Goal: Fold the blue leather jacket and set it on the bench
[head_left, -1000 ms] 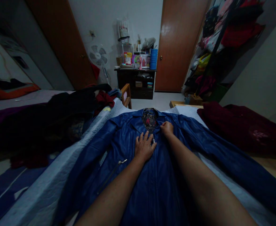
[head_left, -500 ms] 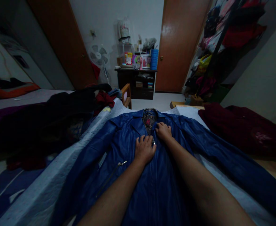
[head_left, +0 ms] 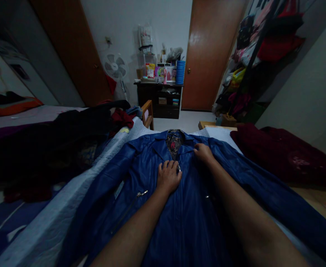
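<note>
A blue leather-look jacket (head_left: 188, 207) lies face up, its collar away from me and its sleeves spread to both sides. My left hand (head_left: 168, 176) rests flat on its front beside the metal zipper pull (head_left: 179, 168), fingers apart. Up at the lapel on the right, my right hand (head_left: 204, 152) has its fingertips bent together at the lapel's edge, pinching it. A patterned lining (head_left: 174, 142) shows inside the neck opening. On the left of the front is a slanted zipped pocket with a metal pull (head_left: 142, 193).
The jacket lies on a light blue surface (head_left: 68, 211). Dark clothes (head_left: 46, 148) are heaped to the left, and a maroon garment (head_left: 280, 155) lies to the right. Beyond are a wooden chair (head_left: 148, 113), a fan (head_left: 115, 66) and a dark cabinet (head_left: 159, 105).
My right hand has moved right and outward along the lapel, which now lies turned out more. My left hand has stayed almost in place on the front. The view has shifted slightly.
</note>
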`<state>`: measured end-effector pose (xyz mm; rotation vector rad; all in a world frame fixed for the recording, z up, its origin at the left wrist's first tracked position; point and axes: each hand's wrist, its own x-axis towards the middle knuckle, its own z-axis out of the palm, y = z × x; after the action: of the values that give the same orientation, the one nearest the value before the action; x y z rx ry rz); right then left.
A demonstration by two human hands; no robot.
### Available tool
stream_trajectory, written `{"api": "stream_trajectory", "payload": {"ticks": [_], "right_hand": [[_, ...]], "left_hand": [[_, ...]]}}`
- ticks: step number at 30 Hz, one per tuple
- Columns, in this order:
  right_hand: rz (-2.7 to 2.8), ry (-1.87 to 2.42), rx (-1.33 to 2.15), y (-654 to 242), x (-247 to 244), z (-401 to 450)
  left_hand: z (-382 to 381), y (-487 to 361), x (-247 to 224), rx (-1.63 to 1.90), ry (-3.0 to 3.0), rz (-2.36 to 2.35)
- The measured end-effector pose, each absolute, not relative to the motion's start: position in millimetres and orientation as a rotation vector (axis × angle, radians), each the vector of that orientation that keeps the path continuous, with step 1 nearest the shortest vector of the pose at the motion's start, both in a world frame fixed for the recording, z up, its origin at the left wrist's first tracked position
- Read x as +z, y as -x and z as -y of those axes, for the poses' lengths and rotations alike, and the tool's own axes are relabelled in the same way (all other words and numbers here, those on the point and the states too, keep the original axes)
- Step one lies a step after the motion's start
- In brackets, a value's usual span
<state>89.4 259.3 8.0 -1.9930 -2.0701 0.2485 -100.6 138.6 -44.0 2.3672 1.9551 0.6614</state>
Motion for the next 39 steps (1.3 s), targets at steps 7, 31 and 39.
{"api": "stream_trajectory", "payload": {"ticks": [7, 31, 39], "right_hand": [[1.883, 2.278, -0.162, -171.2, 44.0, -215.7], [1.908, 1.716, 0.556, -112.6, 93.1, -141.6], [2.077, 1.553, 0.741, -60.4, 55.5, -101.3]], "left_hand": [[-138.4, 101.8, -44.6, 0.687, -2.386, -1.946], [-146.5, 109.1, -39.2, 0.814, -2.052, -1.767], [-170.8, 116.1, -1.3, 1.099, -1.350, -1.416]]}}
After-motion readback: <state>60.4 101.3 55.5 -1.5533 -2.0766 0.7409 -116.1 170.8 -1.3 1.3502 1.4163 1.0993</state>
